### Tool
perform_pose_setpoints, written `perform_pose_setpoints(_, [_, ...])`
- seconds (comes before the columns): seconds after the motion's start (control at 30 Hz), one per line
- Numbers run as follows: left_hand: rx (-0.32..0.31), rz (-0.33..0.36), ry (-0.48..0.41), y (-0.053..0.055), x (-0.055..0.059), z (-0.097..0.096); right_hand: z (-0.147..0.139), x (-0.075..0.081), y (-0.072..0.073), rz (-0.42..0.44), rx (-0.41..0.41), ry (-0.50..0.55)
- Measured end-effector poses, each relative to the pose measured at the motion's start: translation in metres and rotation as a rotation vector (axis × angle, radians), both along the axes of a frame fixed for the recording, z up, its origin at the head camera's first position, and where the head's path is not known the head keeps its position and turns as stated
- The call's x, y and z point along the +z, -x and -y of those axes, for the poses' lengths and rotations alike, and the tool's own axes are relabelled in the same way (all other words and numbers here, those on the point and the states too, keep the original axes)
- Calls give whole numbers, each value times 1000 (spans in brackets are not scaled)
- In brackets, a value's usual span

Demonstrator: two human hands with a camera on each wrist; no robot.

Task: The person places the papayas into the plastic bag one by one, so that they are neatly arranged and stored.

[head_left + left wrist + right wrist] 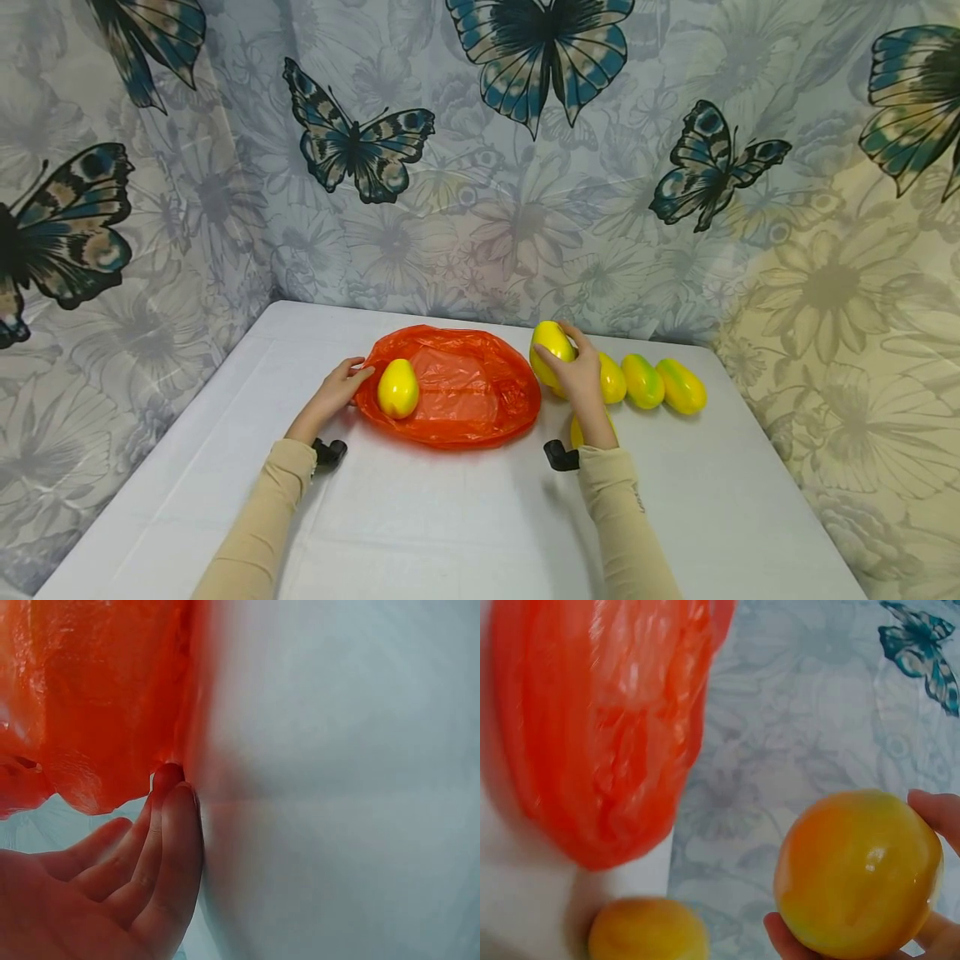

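A red plastic bag lies spread open on the table, with one yellow mango inside at its left. My left hand touches the bag's left rim, its fingers fairly straight against the outer side. To the right of the bag, my right hand grips another mango between thumb and fingers. That held mango is off the table in the right wrist view, apart from the bag.
More mangoes, yellow with green streaks, lie right of my right hand, among them a middle one and an end one. My right wrist partly covers another mango. A butterfly-patterned cloth hangs behind the white table.
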State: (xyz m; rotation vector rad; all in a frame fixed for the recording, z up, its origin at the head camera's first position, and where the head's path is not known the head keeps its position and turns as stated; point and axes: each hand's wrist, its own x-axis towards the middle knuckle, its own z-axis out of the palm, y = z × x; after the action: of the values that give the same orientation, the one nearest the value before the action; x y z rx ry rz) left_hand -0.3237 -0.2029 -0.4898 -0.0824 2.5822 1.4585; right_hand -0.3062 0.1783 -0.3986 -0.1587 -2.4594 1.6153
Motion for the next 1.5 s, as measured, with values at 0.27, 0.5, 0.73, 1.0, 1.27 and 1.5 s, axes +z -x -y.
perform_pose_setpoints(0.27, [-2, -10, -15, 0, -2, 2, 27, 6, 7, -32, 69, 37])
perform_pose_setpoints(0.5, [3, -11, -36, 0, -3, 4, 49, 8, 11, -61, 122, 22])
perform_pose_setpoints(0.73, [-2, -7, -59, 0, -3, 4, 67, 11, 15, -73, 165, 30])
perform_pose_setpoints(1.0, [-1, -13, -64, 0, 0, 5, 86, 14, 17, -79, 207, 19])
perform_pose_setpoints(1.27, [-4, -16, -69, 0, 0, 4, 102, 10, 20, -104, 230, 4])
perform_pose_setpoints(1.5, [-11, -6, -68, 1, -1, 4, 113, 8, 20, -106, 245, -23])
